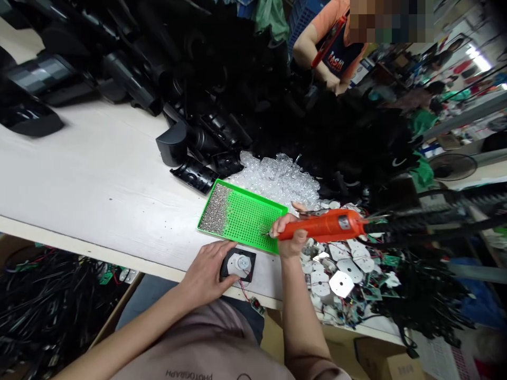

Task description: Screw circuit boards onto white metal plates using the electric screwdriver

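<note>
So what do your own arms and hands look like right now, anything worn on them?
The left hand and right hand are bare, with no gloves, watches or bands in view. The short-sleeved T-shirt is dusty pink-beige, with dark printed lettering reading PHOTOGRAPH.

Plastic housings (206, 126) heaped along the far side of the workbench (91, 174), bubble wrap (277, 179) just in front of them, screw tray (241, 216) in front of that. Left hand (206, 272) on a motor unit (237, 264) near the bench's front edge. Right hand (289, 235) around an electric screwdriver (325, 226) over the tray's right corner, circuit boards (340, 269) piled to the right.
</note>
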Demonstrator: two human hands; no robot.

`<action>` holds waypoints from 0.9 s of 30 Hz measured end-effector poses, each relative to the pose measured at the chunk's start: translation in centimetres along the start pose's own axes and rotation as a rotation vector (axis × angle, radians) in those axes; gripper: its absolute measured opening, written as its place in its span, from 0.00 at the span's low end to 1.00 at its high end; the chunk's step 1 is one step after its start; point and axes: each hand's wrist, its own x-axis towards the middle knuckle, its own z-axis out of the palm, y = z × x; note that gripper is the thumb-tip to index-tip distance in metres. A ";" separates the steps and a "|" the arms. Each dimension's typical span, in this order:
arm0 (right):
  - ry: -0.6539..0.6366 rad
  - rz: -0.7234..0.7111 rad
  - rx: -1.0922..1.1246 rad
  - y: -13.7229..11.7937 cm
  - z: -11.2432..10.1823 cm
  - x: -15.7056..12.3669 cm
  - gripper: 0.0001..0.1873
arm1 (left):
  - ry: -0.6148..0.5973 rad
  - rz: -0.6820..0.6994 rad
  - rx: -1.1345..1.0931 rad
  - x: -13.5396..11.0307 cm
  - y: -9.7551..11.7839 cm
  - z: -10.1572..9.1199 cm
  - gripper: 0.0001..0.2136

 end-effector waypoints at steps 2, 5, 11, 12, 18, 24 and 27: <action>-0.009 0.021 0.001 0.4 0.1 -0.2 0.30 | 0.003 0.003 0.021 -0.1 -0.1 0.0 0.30; -0.018 0.038 -0.012 0.7 0.0 -0.4 0.29 | 0.014 0.007 0.041 -0.1 -0.1 0.2 0.30; -0.055 0.025 -0.032 0.9 0.2 -0.2 0.27 | 0.020 0.011 0.036 0.1 0.0 0.2 0.29; -0.046 0.018 -0.032 0.5 0.3 -0.1 0.27 | 0.018 0.008 0.036 0.1 0.0 0.2 0.29; 0.033 -0.056 0.099 -5.0 3.2 -1.6 0.37 | 0.005 0.012 0.033 0.0 0.2 0.3 0.29; -0.089 0.032 0.190 -4.8 5.9 -6.2 0.38 | 0.023 -0.003 0.016 -0.2 0.4 0.4 0.29; -0.093 0.034 0.186 -3.4 6.2 -6.9 0.37 | 0.031 -0.002 -0.010 -0.2 0.5 0.3 0.28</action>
